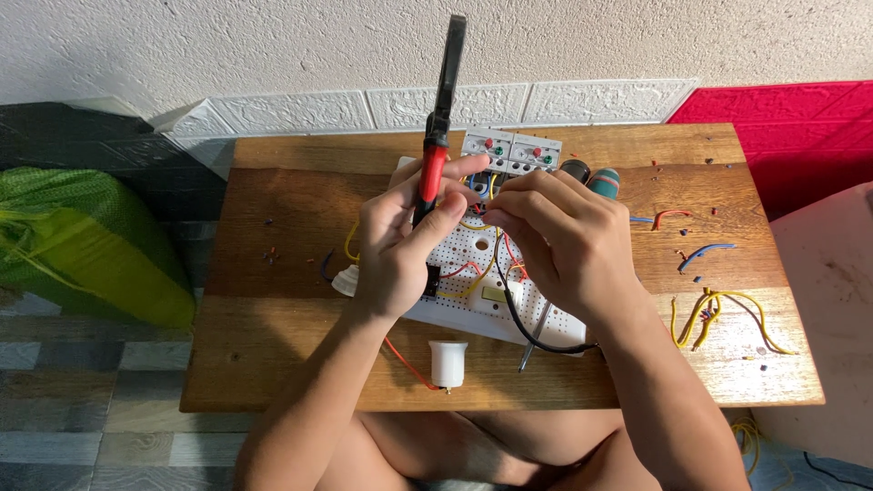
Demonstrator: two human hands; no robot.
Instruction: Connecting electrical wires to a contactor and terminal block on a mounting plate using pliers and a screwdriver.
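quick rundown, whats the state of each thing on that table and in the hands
left hand: gripping red-handled pliers, handles pointing up
right hand: fingertips pinched at the wires on the perforated board
white lamp socket: upright on wooden table, red wire attached
loose yellow wires: tangled, untouched
green bag: on the floor

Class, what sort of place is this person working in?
Probably a home hobby electronics spot: a low wooden table against a wall, a white perforated wiring board with coloured wires, and loose yellow wire offcuts.
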